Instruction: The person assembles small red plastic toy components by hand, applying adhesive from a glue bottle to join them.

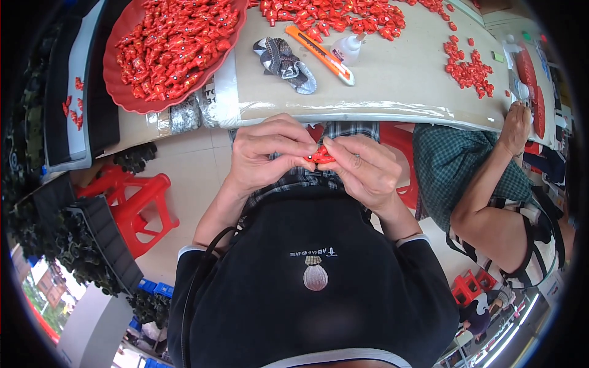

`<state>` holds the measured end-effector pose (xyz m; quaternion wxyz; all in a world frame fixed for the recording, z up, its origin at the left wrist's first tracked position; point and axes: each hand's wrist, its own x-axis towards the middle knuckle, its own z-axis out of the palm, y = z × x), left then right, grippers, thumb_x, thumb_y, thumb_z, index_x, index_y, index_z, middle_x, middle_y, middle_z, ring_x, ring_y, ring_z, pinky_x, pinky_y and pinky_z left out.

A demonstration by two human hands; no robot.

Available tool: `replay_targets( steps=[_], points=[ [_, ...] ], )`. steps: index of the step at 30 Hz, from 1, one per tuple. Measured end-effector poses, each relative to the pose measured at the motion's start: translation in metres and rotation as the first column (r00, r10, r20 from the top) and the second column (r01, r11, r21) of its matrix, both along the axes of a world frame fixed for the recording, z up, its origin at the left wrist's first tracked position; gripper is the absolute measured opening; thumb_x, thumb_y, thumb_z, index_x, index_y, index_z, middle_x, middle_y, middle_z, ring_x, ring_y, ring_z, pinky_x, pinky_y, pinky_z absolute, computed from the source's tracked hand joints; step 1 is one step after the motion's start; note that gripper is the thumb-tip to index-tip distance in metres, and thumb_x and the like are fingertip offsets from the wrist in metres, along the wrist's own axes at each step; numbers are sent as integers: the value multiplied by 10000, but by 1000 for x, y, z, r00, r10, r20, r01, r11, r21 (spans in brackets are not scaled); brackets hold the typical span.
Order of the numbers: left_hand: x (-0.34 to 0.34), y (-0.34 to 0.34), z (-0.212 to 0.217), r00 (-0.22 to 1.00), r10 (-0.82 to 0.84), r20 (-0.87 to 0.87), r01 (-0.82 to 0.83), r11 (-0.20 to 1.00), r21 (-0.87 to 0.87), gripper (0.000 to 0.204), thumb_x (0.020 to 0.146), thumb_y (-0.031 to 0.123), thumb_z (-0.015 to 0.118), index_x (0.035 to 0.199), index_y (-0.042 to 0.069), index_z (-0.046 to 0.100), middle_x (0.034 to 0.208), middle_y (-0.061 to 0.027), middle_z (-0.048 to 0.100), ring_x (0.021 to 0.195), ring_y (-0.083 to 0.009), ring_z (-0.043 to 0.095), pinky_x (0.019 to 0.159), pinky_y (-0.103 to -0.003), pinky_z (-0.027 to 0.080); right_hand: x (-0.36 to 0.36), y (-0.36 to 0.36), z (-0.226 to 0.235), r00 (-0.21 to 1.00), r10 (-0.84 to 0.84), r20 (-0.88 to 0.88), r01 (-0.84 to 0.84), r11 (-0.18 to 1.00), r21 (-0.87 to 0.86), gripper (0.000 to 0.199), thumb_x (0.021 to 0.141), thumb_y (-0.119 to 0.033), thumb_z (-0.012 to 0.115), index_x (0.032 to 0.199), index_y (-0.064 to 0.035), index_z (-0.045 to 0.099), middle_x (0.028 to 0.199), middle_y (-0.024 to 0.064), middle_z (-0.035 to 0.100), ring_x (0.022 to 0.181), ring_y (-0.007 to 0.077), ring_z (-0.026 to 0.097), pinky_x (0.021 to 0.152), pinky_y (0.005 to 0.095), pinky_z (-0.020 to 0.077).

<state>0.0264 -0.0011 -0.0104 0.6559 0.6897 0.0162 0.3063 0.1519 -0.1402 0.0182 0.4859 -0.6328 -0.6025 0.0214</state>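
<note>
Both hands meet in front of my chest, just short of the table's near edge. A small red plastic figure point(320, 156) with a dark eye-like dot is pinched between them. My left hand point(270, 150) grips its left end with thumb and fingertips. On the other end, the thumb and fingers of my right hand point(366, 168) are closed too. Part of the figure is hidden behind the fingertips. Straight ahead on the table lie an orange utility knife point(320, 54), a small white squeeze bottle point(347, 49) and a crumpled patterned cloth point(285, 65).
A red scalloped basin point(110, 76) heaped with similar red pieces stands on the table point(392, 86) at left. More red pieces point(343, 17) lie along the far side, with a smaller pile point(469, 69) at right. A co-worker's arm point(491, 184) reaches in there. Red stools point(132, 208) stand at left.
</note>
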Motion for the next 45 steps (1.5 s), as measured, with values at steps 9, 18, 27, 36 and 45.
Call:
replay_targets(
  steps=[9, 18, 27, 36, 45],
  points=[
    [2, 1, -3, 1000, -7, 30, 6, 1000, 26, 252, 564, -59, 689, 803, 21, 693, 775, -95, 649, 725, -210, 595, 634, -294, 480, 1, -1, -4, 1000, 20, 1, -21, 1000, 21, 311, 618, -18, 725, 916, 29, 650, 763, 120, 621, 629, 220, 620, 520, 269, 501],
    [1, 3, -4, 1000, -4, -3, 4, 1000, -5, 224, 582, -70, 706, 789, 7, 673, 791, -100, 652, 747, -217, 605, 645, -298, 484, 0, 2, -10, 999, 6, -34, -4, 999, 44, 396, 561, -11, 750, 940, 26, 640, 777, 121, 612, 622, 228, 600, 524, 280, 478],
    [-1, 1, 7, 999, 9, 54, -9, 1000, 12, 216, 570, -22, 741, 773, 22, 682, 769, -98, 648, 708, -214, 593, 622, -300, 476, 2, 1, 12, 998, 63, -1, -63, 998, 2, 383, 575, -38, 751, 936, 32, 642, 779, 130, 607, 616, 224, 593, 507, 277, 469],
    [-1, 1, 4, 999, 20, 48, -20, 1000, 8, 220, 571, -34, 732, 778, 21, 682, 771, -97, 649, 712, -218, 596, 629, -303, 475, 0, 4, 7, 1000, 24, 12, -24, 999, 33, 313, 611, -88, 742, 897, 9, 661, 743, 111, 616, 587, 207, 607, 461, 252, 460],
    [-2, 4, 3, 999, 41, 14, -41, 999, 1, 226, 577, -40, 716, 795, 4, 677, 782, -101, 646, 727, -213, 597, 638, -289, 474, 2, 7, 1, 999, 51, -9, -51, 998, 46, 371, 590, -22, 745, 940, 36, 638, 790, 133, 612, 636, 230, 603, 532, 276, 486]
  ],
)
